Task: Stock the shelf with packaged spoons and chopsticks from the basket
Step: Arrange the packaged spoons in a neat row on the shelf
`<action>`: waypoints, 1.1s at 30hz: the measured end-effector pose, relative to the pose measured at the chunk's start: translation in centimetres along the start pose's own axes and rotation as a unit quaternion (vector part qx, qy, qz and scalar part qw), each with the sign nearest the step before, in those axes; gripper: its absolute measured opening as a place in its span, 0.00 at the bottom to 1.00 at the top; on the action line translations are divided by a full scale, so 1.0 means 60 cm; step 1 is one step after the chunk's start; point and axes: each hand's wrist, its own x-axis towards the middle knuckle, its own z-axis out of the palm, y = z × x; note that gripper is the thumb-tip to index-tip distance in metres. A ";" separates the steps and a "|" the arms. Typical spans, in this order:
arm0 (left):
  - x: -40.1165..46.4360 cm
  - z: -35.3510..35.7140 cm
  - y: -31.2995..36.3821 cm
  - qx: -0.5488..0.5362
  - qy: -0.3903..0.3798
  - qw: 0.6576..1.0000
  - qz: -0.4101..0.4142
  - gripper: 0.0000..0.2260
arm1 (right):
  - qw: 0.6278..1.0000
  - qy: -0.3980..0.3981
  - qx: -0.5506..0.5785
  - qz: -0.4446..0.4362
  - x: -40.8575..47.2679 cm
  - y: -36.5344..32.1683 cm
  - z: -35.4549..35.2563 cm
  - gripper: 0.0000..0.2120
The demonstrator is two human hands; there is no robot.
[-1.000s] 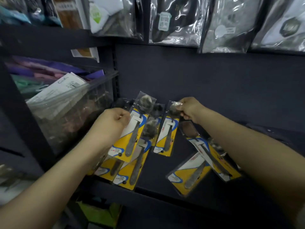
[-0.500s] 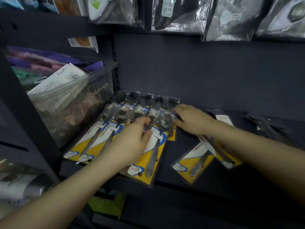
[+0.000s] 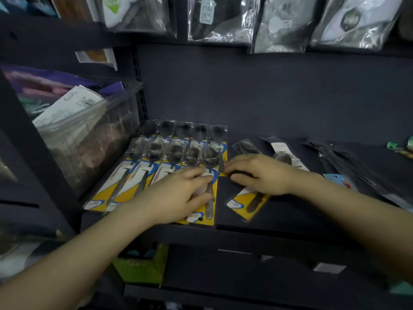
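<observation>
1. The spoon packs (image 3: 178,159) are laid in overlapping rows at the left of the shelf (image 3: 279,218), flattened by the left hand (image 3: 178,195) with fingers relaxed
2. A loose pack (image 3: 248,204) is covered by the loosely spread right hand (image 3: 259,175)
3. The packs are judged light, slick and bendy, best pinched by the card edges
4. Bare shelf is left near the front edge; dark packets (image 3: 357,166) crowd the right

The spoon packs (image 3: 178,162) have yellow cards with white and blue curved bands under clear film, lying on a dark navy shelf (image 3: 279,211), beside a clear bin (image 3: 89,139) of purple, pink and white goods, above a green box (image 3: 143,269).
</observation>
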 end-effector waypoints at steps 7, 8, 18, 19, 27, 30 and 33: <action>-0.013 0.003 0.002 0.058 -0.069 0.996 0.025 0.40 | 0.996 -0.004 -0.002 0.090 0.011 -0.027 0.029 0.20; -0.013 0.003 0.002 0.055 -0.069 0.996 0.026 0.40 | 0.995 -0.001 0.012 0.101 0.013 -0.031 0.032 0.21; -0.015 -0.015 0.006 0.032 -0.012 0.997 0.064 0.42 | 0.953 -0.015 -0.054 0.299 -0.061 0.011 0.005 0.24; -0.016 -0.020 0.013 0.017 0.005 0.998 0.067 0.39 | 0.953 -0.026 -0.046 0.298 -0.071 0.013 0.010 0.26; 0.019 -0.001 0.121 -0.028 0.077 0.996 0.017 0.28 | 0.951 0.087 0.023 0.294 -0.114 -0.002 0.007 0.25; 0.044 0.016 0.178 0.005 0.066 0.998 -0.016 0.31 | 0.926 0.122 0.059 0.353 -0.107 0.000 -0.009 0.28; 0.076 0.030 0.215 0.051 0.063 0.994 -0.077 0.35 | 0.905 0.159 0.119 0.375 -0.102 0.022 -0.031 0.23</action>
